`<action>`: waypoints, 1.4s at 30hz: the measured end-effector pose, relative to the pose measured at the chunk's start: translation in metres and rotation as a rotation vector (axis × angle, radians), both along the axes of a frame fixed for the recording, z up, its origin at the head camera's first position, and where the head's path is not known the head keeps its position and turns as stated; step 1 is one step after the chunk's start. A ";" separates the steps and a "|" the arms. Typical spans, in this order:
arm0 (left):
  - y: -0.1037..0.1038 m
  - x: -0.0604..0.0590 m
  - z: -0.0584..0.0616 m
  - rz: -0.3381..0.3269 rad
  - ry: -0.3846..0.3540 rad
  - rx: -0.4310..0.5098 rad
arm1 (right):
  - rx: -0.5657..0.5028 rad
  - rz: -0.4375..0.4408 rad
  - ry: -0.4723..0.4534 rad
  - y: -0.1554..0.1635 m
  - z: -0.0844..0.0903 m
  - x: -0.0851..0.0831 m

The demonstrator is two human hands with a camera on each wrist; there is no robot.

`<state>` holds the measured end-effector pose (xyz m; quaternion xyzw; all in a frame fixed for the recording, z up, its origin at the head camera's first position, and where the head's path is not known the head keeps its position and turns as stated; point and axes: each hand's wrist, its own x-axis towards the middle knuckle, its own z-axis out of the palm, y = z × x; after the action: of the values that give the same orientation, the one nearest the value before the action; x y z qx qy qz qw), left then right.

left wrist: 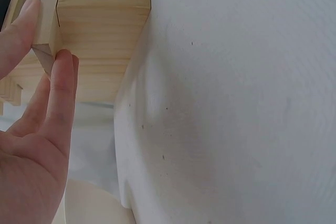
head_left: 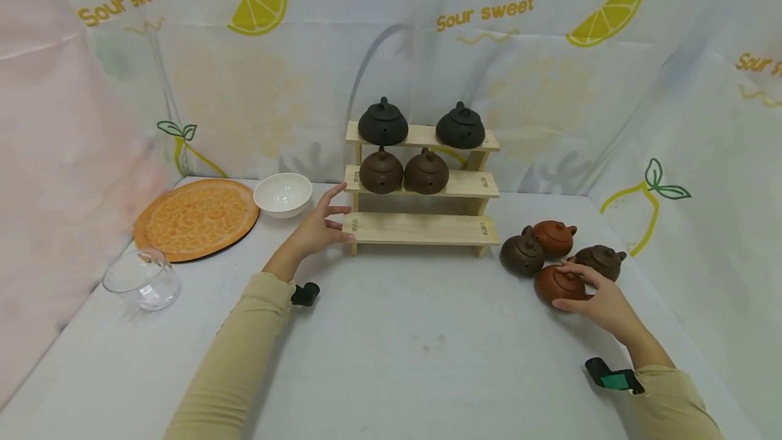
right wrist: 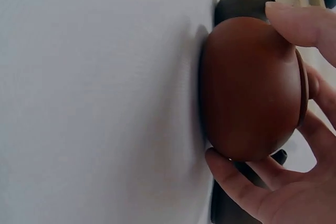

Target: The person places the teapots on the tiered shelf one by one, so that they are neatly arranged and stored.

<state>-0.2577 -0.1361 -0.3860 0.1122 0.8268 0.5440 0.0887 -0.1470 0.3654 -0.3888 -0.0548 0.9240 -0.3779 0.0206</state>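
Observation:
My right hand (head_left: 607, 304) grips a reddish-brown clay teapot (head_left: 557, 286) at the right of the table. In the right wrist view, thumb and fingers lie around the teapot (right wrist: 249, 90), whose base is close to the tabletop. A three-tier wooden display stand (head_left: 421, 228) stands at the back. My left hand (head_left: 313, 231) holds its left end, and the left wrist view has thumb and fingers on either side of a board's corner (left wrist: 48, 35). Two black teapots (head_left: 383, 124) sit on the top tier, two brown teapots (head_left: 426, 174) on the middle one.
Beside the held teapot stand a dark brown teapot (head_left: 522, 254), another reddish one (head_left: 553, 237) and another dark brown one (head_left: 601, 262). At left are a white bowl (head_left: 284, 195), a round orange-brown board (head_left: 195, 217) and a clear glass bowl (head_left: 143, 282). A printed curtain hangs behind.

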 end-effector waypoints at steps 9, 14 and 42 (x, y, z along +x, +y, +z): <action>0.000 0.001 0.000 -0.004 -0.007 0.003 | -0.029 0.039 0.014 -0.005 0.005 0.005; 0.000 0.000 0.001 0.001 -0.009 0.001 | -0.071 0.136 0.109 -0.010 0.013 0.007; 0.000 0.000 -0.002 0.016 0.018 0.003 | -0.183 0.375 0.176 -0.079 0.077 -0.080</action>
<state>-0.2576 -0.1359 -0.3884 0.1105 0.8275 0.5451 0.0768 -0.2268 0.2863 -0.3116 -0.2602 0.8577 -0.4434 0.0046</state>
